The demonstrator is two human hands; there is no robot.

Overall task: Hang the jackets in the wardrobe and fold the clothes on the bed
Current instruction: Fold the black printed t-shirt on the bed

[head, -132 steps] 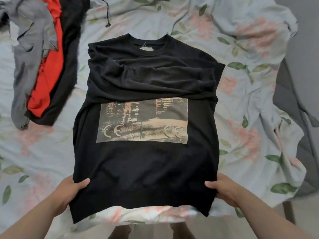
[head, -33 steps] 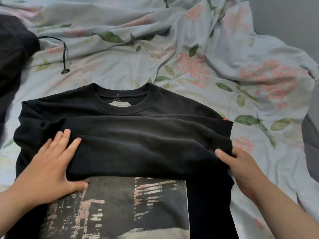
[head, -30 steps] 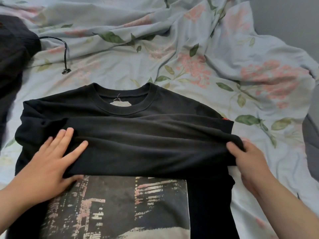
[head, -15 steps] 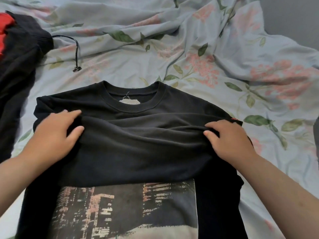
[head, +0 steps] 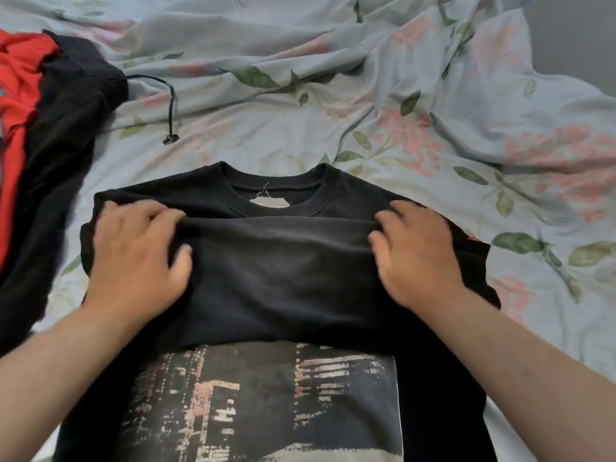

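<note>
Brings both hands inward and up since half a second ago, off the outer ends of the folded sleeves (head: 283, 238) to just below the collar (head: 276, 198). Grips the upper ridge of that fold with the left hand (head: 133, 258), fingers curled over it and thumb beneath, though blurred; does likewise with the right hand (head: 420, 258), fingers bent into the cloth. Has the black sweatshirt (head: 283, 288) lying flat on the bed (head: 366, 111), face up, sleeves crossed over the chest, printed panel (head: 266, 401) showing nearer the body. Looks part-way through this one garment: sleeves in, body not yet folded over. Leaves a heap of black and red clothes (head: 60, 145) unfolded at the left, a drawstring (head: 171, 108) trailing from it. Shows nothing of the hanging half of the job, so cannot judge that.
</note>
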